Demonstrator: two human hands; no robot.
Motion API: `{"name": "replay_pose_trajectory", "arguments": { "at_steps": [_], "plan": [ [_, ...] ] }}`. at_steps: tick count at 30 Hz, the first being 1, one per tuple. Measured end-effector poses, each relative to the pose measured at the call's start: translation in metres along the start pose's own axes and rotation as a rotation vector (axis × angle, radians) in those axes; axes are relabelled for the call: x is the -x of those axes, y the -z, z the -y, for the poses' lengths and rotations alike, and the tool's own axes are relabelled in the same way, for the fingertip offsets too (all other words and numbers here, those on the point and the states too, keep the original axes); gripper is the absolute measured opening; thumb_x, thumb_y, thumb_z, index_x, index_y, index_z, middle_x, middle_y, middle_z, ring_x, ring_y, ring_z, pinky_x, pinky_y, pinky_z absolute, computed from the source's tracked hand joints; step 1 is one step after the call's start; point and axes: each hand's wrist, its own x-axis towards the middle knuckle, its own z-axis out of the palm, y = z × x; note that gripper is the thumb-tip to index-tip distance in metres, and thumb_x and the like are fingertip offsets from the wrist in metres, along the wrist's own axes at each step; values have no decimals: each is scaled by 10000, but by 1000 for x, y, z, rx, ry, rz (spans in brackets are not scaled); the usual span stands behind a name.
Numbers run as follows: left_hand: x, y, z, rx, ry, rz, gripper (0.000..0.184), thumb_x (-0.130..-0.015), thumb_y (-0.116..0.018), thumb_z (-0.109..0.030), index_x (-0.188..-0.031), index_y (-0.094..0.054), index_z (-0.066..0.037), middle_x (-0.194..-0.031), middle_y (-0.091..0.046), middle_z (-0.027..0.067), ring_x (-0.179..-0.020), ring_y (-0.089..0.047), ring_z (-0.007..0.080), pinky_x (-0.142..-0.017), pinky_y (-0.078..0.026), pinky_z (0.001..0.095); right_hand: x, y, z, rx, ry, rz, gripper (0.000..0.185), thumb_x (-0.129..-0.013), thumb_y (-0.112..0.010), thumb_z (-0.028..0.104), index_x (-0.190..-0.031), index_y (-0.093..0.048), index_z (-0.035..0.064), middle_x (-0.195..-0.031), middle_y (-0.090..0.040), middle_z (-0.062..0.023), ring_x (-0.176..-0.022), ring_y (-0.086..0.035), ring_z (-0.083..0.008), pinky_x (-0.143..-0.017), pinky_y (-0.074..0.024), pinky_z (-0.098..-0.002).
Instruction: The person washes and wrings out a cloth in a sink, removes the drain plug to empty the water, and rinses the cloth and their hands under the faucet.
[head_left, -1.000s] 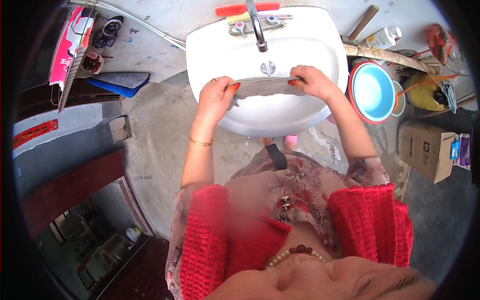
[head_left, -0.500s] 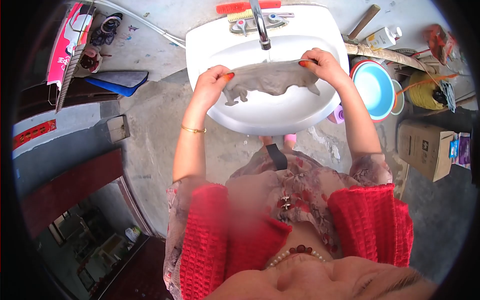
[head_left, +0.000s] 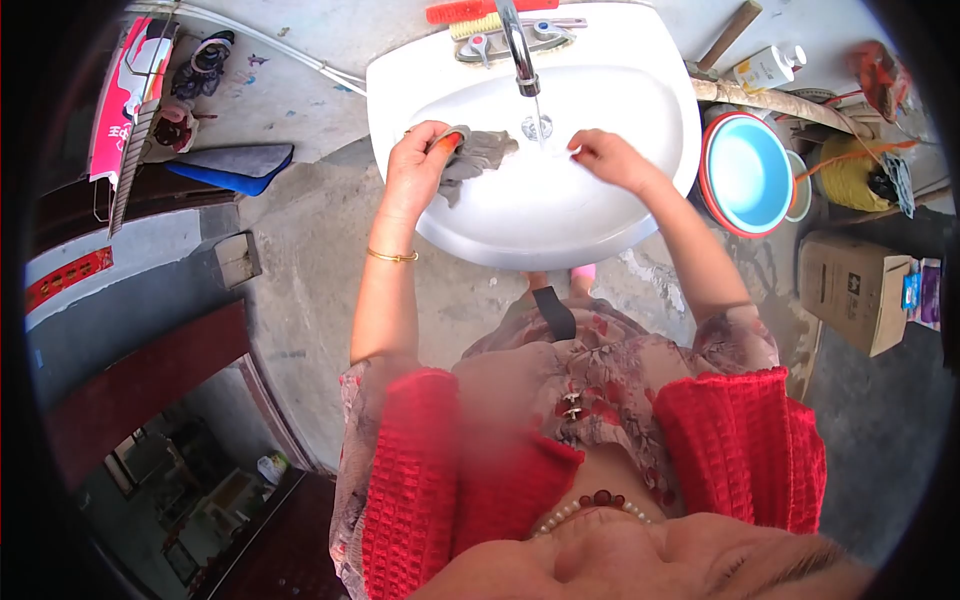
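Observation:
In the head view, a wet grey cloth [head_left: 480, 155] hangs bunched over the left side of the white washbasin [head_left: 560, 240]. My left hand [head_left: 415, 165] is closed on one end of it, the thumb pressed over the fabric. To the right of the water stream is my right hand [head_left: 612, 160], its fingers curled together with no cloth in them. A thin stream of water runs from the chrome faucet [head_left: 525, 80] towards the drain [head_left: 537, 128]. The cloth lies to the left of this stream, apart from my right hand.
A red brush [head_left: 450, 12] and a yellow-bristled brush [head_left: 475, 28] lie behind the faucet. Blue and red basins [head_left: 745, 175] stand right of the sink. Further right are a white bottle [head_left: 765, 68] and a cardboard box [head_left: 850, 290].
My right hand has let go of the cloth, which was stretched between both hands. The cloth is now gathered at my left hand. Running water is now plainly visible.

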Motion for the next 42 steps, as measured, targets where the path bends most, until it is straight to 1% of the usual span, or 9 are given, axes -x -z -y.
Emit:
{"name": "replay_pose_trajectory", "arguments": {
  "at_steps": [3,8,17,21,29,31,35,38,42],
  "plan": [
    [3,2,-16,-9,49,59,56,-864,-628,-74,-855,-630,-18,-682,-554,-31,-648,-468,48,-601,-401,201,2,-41,11,-104,73,45,304,-815,-630,150,-1103,-612,52,-924,-644,-178,-824,-627,-294,-777,-497,-369],
    [21,-9,-47,144,70,207,32,-864,-625,-49,-848,-621,-21,-719,-564,-67,-657,-435,15,-587,-357,180,-7,-79,29,-72,212,-68,538,-816,-619,143,-1317,-432,81,-1254,-505,-221,-1181,-454,-392,-1029,-363,-407],
    [30,14,-73,184,-105,181,24,-847,-642,-45,-854,-640,-22,-724,-579,-52,-679,-471,22,-608,-387,184,-21,-82,-18,-29,77,-50,243,-818,-625,230,-999,-619,68,-985,-593,-184,-972,-549,-366,-887,-440,-428],
    [17,34,-50,119,-36,84,29,-829,-661,-33,-848,-642,-22,-714,-569,-66,-678,-465,20,-622,-383,177,-7,-42,-40,-149,-122,0,160,-829,-642,74,-987,-615,66,-937,-586,-90,-822,-576,-188,-748,-473,-295],
    [-8,48,-13,-259,-304,-67,96,-803,-671,-38,-899,-667,-30,-815,-587,33,-799,-541,145,-714,-442,241,22,34,-8,24,71,-386,143,-792,-602,29,-932,-606,55,-837,-564,-116,-739,-565,-255,-704,-469,-348],
    [-4,48,5,-315,-283,10,134,-789,-668,-37,-922,-675,-45,-836,-590,44,-827,-552,175,-738,-455,265,29,33,-6,71,174,-419,153,-776,-587,6,-924,-598,46,-848,-571,-133,-769,-574,-294,-724,-472,-369],
    [22,24,69,-534,-117,410,207,-778,-658,-48,-979,-692,-84,-937,-606,74,-886,-572,211,-814,-466,312,56,6,-20,240,-56,126,358,-765,-588,22,-1117,-623,77,-933,-605,-168,-860,-596,-331,-796,-474,-390],
    [39,8,66,-537,-40,376,249,-808,-643,-101,-1054,-685,-101,-1039,-605,109,-986,-569,239,-881,-455,332,61,6,-22,182,-167,119,429,-773,-594,48,-1198,-607,110,-978,-614,-185,-882,-604,-330,-830,-476,-367],
    [32,-11,62,175,230,257,437,-921,-508,-322,-1236,-551,-23,-1216,-554,168,-1149,-512,283,-963,-413,380,55,23,-14,-73,-152,47,367,-838,-526,31,-1197,-592,68,-970,-625,-123,-904,-610,-223,-797,-480,-320]
  ]
}}
